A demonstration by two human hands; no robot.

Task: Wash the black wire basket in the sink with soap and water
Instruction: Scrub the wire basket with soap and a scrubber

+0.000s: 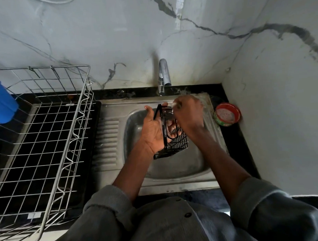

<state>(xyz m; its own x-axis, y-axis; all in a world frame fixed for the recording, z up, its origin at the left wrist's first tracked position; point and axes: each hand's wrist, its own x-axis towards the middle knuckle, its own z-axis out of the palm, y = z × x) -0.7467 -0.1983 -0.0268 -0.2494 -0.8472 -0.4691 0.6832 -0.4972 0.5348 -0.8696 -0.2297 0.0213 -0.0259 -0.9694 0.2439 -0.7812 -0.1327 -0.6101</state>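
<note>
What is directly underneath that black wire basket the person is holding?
The steel sink bowl lies below the black wire basket, which the left hand holds up above it. The right hand works at the basket's top. The drain is not visible; basket and arms cover the bowl's middle.

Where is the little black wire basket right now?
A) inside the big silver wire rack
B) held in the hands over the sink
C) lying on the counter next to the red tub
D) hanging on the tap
B: the small black wire basket is gripped by the left hand and touched by the right hand, above the bowl of the stainless steel sink.
</note>
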